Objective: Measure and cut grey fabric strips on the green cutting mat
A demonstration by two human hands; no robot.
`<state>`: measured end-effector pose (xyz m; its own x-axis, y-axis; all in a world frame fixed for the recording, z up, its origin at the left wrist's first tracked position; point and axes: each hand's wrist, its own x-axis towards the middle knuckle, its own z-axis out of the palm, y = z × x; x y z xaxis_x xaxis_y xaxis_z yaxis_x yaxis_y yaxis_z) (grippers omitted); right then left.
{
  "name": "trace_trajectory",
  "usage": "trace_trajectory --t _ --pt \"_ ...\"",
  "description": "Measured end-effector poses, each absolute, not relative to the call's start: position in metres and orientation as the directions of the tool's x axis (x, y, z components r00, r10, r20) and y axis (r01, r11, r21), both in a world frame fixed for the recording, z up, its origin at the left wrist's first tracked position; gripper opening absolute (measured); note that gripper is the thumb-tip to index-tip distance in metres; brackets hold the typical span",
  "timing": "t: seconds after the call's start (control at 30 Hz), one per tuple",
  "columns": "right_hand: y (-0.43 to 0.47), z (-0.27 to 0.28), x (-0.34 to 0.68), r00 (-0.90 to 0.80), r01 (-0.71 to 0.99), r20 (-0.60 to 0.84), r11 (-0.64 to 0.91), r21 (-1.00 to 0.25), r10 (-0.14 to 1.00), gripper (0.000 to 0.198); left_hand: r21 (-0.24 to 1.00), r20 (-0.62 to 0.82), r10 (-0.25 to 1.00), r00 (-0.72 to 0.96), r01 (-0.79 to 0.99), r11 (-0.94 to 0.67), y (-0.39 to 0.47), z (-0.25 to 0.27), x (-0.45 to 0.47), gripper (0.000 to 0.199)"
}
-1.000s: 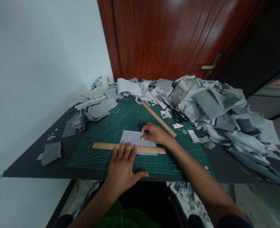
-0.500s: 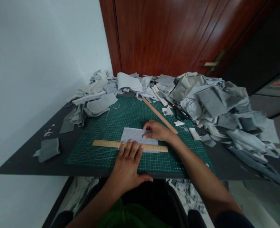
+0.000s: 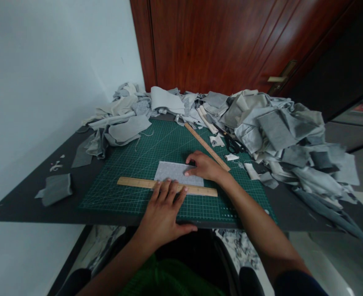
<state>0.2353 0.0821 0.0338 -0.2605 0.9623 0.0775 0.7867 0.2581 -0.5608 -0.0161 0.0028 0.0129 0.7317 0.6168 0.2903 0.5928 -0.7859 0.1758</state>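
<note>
A light grey rectangle of fabric lies flat on the green cutting mat. Across its near part runs a wooden ruler, and a strip of the cloth shows below the ruler's near edge. My left hand is open, its spread fingertips pressing on the ruler, with the thumb out by the table edge. On the fabric's right side rests my right hand, its fingers curved and a gap between thumb and forefinger. No object shows in that gap; its lower fingers are partly hidden.
A second wooden ruler lies slanted on the mat. Black-handled scissors sit beside a large heap of grey cloth at right. More scraps are piled left, and a folded grey piece lies on the dark table.
The view has shifted slightly, so the table sits a little higher and further left. Both hands stay in place on the ruler and fabric, with only slight finger movement in the right hand.
</note>
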Motion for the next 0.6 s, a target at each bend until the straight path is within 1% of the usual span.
trace_trajectory --t 0.07,0.37,0.6 --pt "0.082 0.034 0.236 -0.250 0.797 0.073 0.248 -0.551 0.966 0.035 0.178 0.284 0.618 0.733 0.593 -0.785 0.003 0.013 -0.016 0.104" --pt "0.081 0.029 0.238 -0.257 0.767 0.044 0.231 -0.598 0.965 0.032 0.214 0.237 0.676 0.698 0.641 -0.737 -0.014 0.007 -0.012 0.100" --pt "0.080 0.029 0.239 -0.254 0.761 0.046 0.229 -0.607 0.966 0.033 0.208 0.222 0.642 0.734 0.608 -0.767 -0.014 0.005 -0.014 0.108"
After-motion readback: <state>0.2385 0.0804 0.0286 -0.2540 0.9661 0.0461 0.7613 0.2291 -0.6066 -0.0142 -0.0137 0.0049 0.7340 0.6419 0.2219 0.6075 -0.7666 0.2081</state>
